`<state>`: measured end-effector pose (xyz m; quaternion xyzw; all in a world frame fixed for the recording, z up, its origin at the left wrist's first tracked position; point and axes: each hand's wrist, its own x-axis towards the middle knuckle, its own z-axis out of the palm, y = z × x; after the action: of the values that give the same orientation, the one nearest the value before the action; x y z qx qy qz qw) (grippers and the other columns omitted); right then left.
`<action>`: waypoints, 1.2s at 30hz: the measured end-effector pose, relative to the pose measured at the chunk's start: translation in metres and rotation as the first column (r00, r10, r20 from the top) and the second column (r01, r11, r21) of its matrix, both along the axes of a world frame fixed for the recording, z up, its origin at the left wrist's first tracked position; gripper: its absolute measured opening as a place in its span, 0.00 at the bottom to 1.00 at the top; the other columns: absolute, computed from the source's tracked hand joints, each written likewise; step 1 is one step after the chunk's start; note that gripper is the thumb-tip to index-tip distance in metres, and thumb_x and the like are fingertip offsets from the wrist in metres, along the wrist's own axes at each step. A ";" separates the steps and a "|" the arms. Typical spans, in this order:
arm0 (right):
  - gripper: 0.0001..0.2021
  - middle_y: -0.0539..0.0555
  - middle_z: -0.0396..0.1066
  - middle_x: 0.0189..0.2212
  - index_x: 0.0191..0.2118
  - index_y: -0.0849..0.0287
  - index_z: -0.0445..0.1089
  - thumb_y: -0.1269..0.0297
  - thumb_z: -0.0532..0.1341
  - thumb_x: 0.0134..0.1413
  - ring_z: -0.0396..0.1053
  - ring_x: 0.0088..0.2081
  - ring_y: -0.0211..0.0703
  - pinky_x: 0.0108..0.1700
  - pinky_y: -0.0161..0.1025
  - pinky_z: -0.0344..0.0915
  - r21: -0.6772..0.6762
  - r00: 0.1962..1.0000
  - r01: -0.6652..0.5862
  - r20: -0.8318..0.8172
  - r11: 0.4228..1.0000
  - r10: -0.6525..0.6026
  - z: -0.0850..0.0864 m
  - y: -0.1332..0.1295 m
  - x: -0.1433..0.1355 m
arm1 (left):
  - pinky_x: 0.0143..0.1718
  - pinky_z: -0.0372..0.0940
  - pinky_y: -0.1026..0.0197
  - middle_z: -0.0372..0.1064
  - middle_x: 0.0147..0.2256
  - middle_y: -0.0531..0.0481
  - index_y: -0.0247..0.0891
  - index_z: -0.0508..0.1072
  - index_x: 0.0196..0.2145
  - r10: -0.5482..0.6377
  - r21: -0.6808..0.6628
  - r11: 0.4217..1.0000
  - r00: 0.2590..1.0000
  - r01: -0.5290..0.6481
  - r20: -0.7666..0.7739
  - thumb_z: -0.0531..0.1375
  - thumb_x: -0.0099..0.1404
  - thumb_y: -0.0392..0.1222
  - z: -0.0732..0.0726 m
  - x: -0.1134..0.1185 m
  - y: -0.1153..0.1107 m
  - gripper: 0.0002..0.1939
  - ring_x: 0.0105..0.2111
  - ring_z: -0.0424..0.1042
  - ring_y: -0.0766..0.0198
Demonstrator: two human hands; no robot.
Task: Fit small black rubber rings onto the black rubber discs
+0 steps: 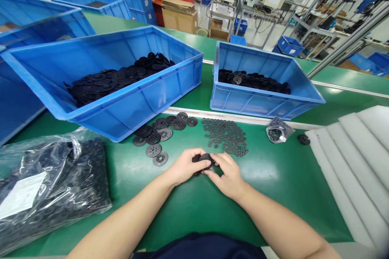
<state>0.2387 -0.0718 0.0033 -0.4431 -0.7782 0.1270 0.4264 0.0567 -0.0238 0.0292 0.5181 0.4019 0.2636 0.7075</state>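
Observation:
Above the middle of the green bench, both my hands meet around black round plastic discs (206, 162). My left hand (187, 166) is closed on them, thumb across the front. From the other side my right hand (225, 174) grips their edge with thumb and fingers; what lies under its fingertips is hidden. Loose black slotted discs (160, 158) lie on the bench left of my hands, some overlapping. Beyond my right hand, many small dark rings (226, 133) are spread out in a patch.
Two blue bins, a left one (152, 101) and a right one (258, 105), hold heaps of black discs. A clear bag (75, 186) of dark rings fills the left side. A small bag (276, 130), a lone black part (303, 139) and white foam sheets (358, 162) sit right.

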 end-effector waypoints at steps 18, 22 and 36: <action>0.32 0.65 0.49 0.69 0.67 0.62 0.56 0.49 0.56 0.64 0.44 0.70 0.59 0.66 0.63 0.44 -0.213 0.799 0.249 0.597 0.945 -0.076 0.000 0.008 0.000 | 0.29 0.60 0.64 0.69 0.24 0.54 0.36 0.67 0.31 0.285 -0.100 0.958 0.940 -0.270 0.190 0.66 0.58 0.47 -0.003 -0.010 0.012 0.14 0.24 0.66 0.68; 0.31 0.64 0.49 0.69 0.67 0.64 0.57 0.48 0.54 0.65 0.43 0.70 0.58 0.67 0.62 0.41 -0.242 0.787 0.264 0.614 0.934 -0.063 -0.001 0.007 -0.002 | 0.28 0.59 0.63 0.68 0.22 0.54 0.37 0.68 0.29 0.443 0.081 0.887 0.887 -0.455 0.132 0.64 0.57 0.44 0.022 -0.026 0.020 0.10 0.23 0.66 0.68; 0.28 0.69 0.52 0.67 0.62 0.69 0.63 0.53 0.56 0.64 0.47 0.69 0.61 0.67 0.62 0.42 -0.217 0.797 0.351 0.580 0.911 -0.168 -0.003 0.006 -0.003 | 0.32 0.48 0.48 0.70 0.27 0.51 0.27 0.72 0.33 0.895 0.864 0.379 0.369 -0.331 -0.252 0.59 0.57 0.66 0.129 -0.176 0.135 0.32 0.54 0.64 0.39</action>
<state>0.2360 -0.0656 0.0005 -0.6264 -0.7678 0.0560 0.1224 -0.1194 0.1116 0.1585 0.5791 0.6820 0.4414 0.0686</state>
